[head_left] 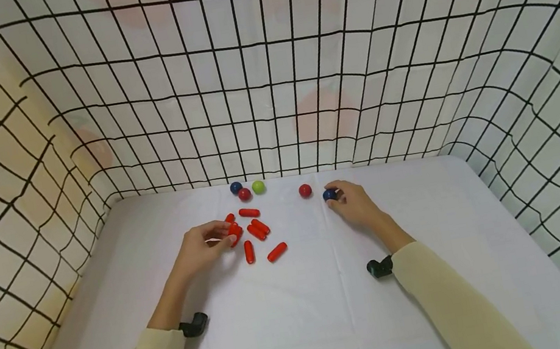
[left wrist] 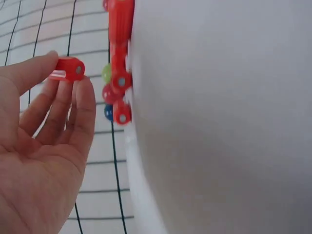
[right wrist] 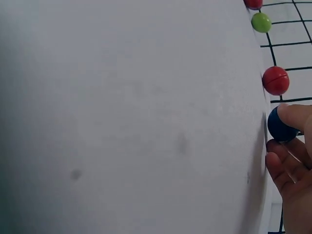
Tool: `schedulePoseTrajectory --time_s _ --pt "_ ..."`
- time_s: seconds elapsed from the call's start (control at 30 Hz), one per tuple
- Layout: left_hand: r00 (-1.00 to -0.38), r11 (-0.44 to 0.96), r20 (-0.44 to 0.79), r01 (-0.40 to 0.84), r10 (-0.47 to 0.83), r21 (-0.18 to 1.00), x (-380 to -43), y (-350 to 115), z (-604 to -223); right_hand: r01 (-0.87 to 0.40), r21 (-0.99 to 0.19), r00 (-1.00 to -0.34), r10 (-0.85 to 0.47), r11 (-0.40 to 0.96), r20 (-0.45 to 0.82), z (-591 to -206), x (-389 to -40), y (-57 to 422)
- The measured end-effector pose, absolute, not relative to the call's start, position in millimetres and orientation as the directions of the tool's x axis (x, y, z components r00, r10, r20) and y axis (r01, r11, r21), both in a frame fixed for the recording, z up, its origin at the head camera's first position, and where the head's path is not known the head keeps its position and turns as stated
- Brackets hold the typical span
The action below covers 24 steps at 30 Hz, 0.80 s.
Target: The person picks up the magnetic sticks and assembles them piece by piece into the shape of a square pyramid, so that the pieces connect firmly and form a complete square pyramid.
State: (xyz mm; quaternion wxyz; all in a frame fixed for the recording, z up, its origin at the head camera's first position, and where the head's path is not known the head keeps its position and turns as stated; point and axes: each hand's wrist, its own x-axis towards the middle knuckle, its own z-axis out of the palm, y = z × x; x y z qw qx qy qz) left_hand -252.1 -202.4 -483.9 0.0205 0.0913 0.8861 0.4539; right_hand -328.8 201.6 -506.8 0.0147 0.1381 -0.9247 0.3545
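My left hand (head_left: 204, 250) pinches a small red capsule-shaped piece (left wrist: 70, 69) between thumb and fingertips, raised over the table in the left wrist view. A pale grey round spot shows on its end. Several similar red pieces lie close by, among them an upright-lying one (head_left: 249, 252), a slanted one (head_left: 277, 252) and a pair side by side (head_left: 258, 229). To the right, my right hand (head_left: 354, 202) holds a dark blue ball (right wrist: 281, 124) between thumb and fingers, close to the tabletop. Left of that hand sits a red ball (head_left: 305, 190).
Behind the red pieces, a second blue ball (head_left: 236, 188), another red ball (head_left: 244, 194) and a green ball (head_left: 258, 187) stand together near the table's back edge. A black wire grid (head_left: 270, 83) rises behind and on both sides of the white table (head_left: 294, 326).
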Motion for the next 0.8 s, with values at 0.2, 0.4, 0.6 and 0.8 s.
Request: schedulePoseTrajectory --time_s 0.2,0.4,0.6,0.8 --pt "-0.965 0.523 0.107 0.222 0.241 0.823 -252.2 -182.0 -484.9 -0.253 -0.674 -0.962 -0.252 0.694 0.102 -508.0 -311.9 206.7" --pt "-0.933 0.510 0.149 0.307 0.328 0.803 -250.5 -155.6 -482.6 -0.242 -0.690 -0.964 -0.247 0.682 0.094 -505.3 -291.5 209.7" --pt "-0.909 0.482 0.179 0.357 0.376 0.800 -249.8 -129.8 -484.3 -0.235 -0.712 -0.966 -0.243 0.662 0.092 -507.7 -275.3 208.4" --pt "-0.919 0.496 0.180 0.345 0.350 0.797 -251.4 -111.8 -486.9 -0.241 -0.748 -0.961 -0.259 0.619 0.095 -506.1 -262.4 203.8"
